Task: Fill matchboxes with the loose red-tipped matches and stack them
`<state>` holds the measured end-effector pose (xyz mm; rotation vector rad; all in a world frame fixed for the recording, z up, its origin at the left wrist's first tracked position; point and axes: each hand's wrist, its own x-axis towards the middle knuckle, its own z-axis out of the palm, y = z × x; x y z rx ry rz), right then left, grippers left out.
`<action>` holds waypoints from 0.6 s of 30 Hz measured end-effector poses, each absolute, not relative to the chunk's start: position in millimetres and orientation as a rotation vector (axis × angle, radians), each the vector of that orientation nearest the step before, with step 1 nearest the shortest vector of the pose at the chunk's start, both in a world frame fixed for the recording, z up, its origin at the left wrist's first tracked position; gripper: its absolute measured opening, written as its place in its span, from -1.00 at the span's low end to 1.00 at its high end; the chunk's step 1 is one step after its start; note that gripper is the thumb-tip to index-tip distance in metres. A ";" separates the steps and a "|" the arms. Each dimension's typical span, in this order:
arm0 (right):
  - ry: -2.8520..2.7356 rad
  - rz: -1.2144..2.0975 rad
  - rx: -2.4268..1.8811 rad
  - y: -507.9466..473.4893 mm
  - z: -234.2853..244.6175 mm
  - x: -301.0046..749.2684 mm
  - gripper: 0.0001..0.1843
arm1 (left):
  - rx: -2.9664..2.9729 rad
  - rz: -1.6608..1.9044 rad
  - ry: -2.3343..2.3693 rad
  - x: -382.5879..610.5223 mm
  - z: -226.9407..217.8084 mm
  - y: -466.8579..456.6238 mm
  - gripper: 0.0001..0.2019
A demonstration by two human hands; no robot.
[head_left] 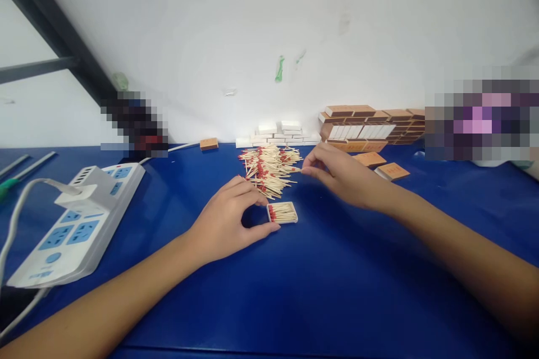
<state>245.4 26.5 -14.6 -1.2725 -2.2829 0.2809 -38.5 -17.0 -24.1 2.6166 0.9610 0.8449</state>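
Note:
My left hand [229, 219] holds a small white matchbox tray [296, 216] between thumb and fingers, on the blue tabletop. Matches [284, 213] lie side by side in this tray, red heads toward my left hand. Just behind it spreads a loose heap of red-headed matches [269, 171]. At the heap's right edge, my right hand [332, 171] is closed in a pinch on a match [295, 170], whose red head points left toward the heap.
White matchbox trays [280, 137] are stacked against the wall. Brown matchboxes [370, 123] pile up at the back right, two lying in front. A single matchbox [209, 144] sits at the back. On the left are a power strip [80, 230] with cables and a green-handled tool [8, 185].

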 end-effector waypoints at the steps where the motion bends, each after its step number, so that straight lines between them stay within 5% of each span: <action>1: -2.304 0.342 -1.231 16.4 -10.4 238.0 -0.79 | 2.613 0.845 0.970 -38.4 -24.2 -16.6 -0.70; 12: -2.506 0.461 -1.155 -22.5 -10.3 202.3 -0.87 | 2.593 0.824 0.997 -38.2 -23.6 -16.0 -0.71; 18: -2.357 0.198 -1.158 3.6 -20.6 215.7 -0.88 | 2.582 0.836 0.973 -36.9 -23.5 -14.9 -0.72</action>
